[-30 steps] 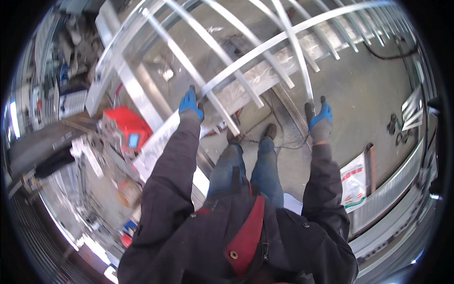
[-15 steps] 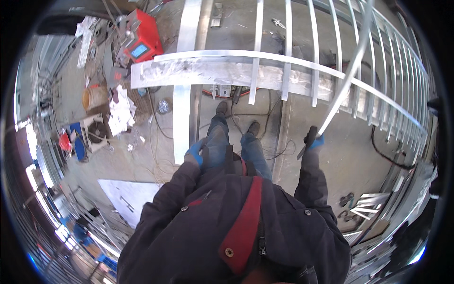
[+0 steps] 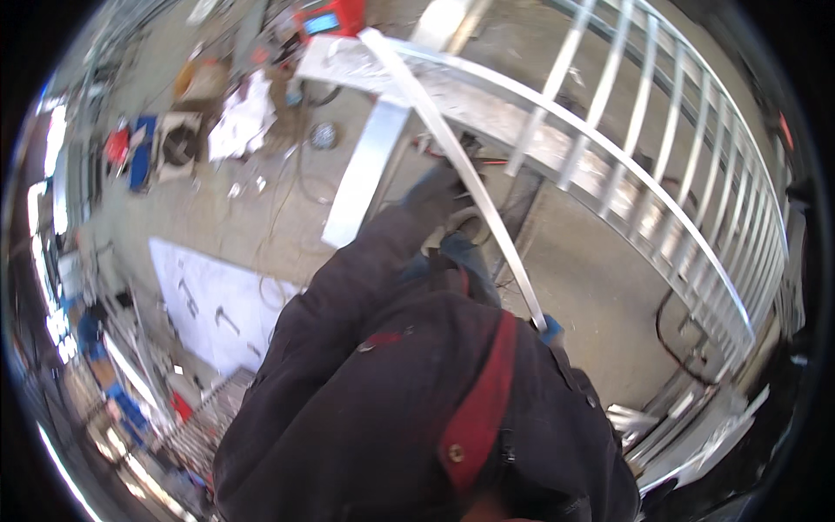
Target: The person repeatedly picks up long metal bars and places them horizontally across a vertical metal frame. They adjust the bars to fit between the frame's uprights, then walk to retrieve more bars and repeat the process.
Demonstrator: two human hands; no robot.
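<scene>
Metal bar [image 3: 452, 165] slants from the upper middle of the frame down to the lower right, where the right hand [image 3: 550, 331] in a blue glove grasps its lower end. Left hand is hidden behind the dark jacket [image 3: 391, 409]. Railing frame [image 3: 661, 226] curves across the upper right.
</scene>
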